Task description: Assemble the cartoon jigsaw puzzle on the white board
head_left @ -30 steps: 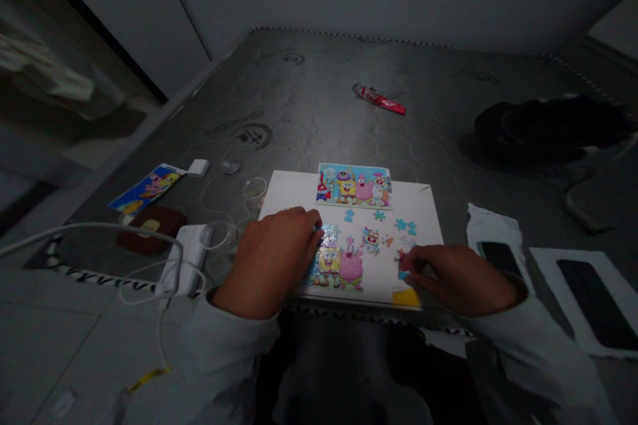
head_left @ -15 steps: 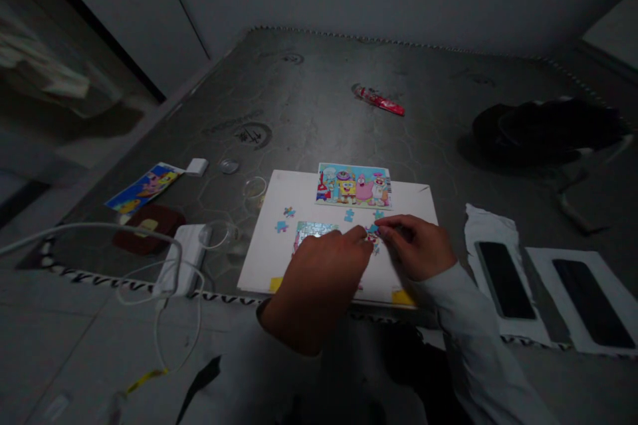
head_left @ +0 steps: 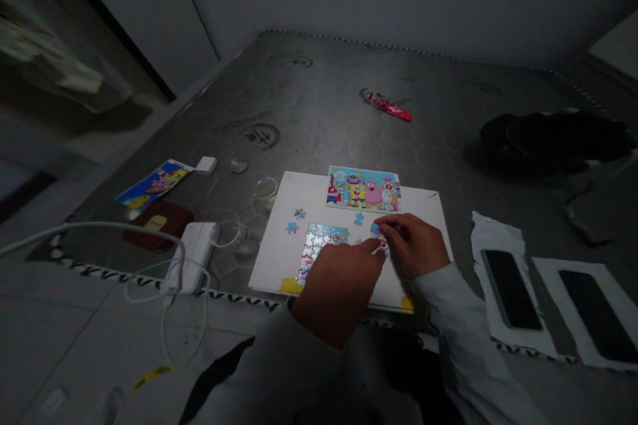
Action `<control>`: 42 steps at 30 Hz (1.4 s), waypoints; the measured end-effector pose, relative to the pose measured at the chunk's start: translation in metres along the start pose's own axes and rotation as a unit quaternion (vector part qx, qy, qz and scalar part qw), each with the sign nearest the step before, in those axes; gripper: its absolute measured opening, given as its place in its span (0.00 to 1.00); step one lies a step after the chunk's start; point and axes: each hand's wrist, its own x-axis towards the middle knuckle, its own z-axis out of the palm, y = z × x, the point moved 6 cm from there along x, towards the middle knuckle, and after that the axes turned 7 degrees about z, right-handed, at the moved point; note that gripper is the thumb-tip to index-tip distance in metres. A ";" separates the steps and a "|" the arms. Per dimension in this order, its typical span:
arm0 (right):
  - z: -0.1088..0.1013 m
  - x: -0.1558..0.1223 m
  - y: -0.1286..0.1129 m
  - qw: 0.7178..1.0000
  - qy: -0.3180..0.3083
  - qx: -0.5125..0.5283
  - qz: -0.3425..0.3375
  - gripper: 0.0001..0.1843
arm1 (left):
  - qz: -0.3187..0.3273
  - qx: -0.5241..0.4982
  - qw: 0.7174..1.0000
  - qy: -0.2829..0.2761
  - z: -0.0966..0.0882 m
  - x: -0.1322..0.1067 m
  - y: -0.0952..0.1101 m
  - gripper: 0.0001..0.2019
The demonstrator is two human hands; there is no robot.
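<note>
A white board (head_left: 279, 259) lies on the dark mat in front of me. On it sit a partly built cartoon jigsaw (head_left: 319, 246), a colourful reference picture (head_left: 363, 190) and a few loose blue pieces (head_left: 299, 214). My left hand (head_left: 339, 289) rests over the right part of the jigsaw, fingers curled, its fingertips meeting my right hand. My right hand (head_left: 413, 246) is closed in a pinch on a small puzzle piece (head_left: 377, 231) just right of the jigsaw. Both fingertips touch at that spot.
A white power adapter with cables (head_left: 192, 265) lies left of the board, beside a dark red pouch (head_left: 157, 222) and a cartoon card (head_left: 152, 184). Two phones (head_left: 511, 289) on white paper lie at the right. A red wrapper (head_left: 389, 106) and dark clothing (head_left: 548, 133) lie farther back.
My left hand left the jigsaw's left edge and moved right to meet my right hand. My right hand rose from the board's front edge to its middle, pinching a piece. The camera shifted slightly.
</note>
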 end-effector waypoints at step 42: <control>-0.053 -0.019 0.013 0.986 -0.010 -0.168 -0.008 0.16 | -0.018 0.008 0.999 -0.042 -0.014 0.006 -0.004 0.13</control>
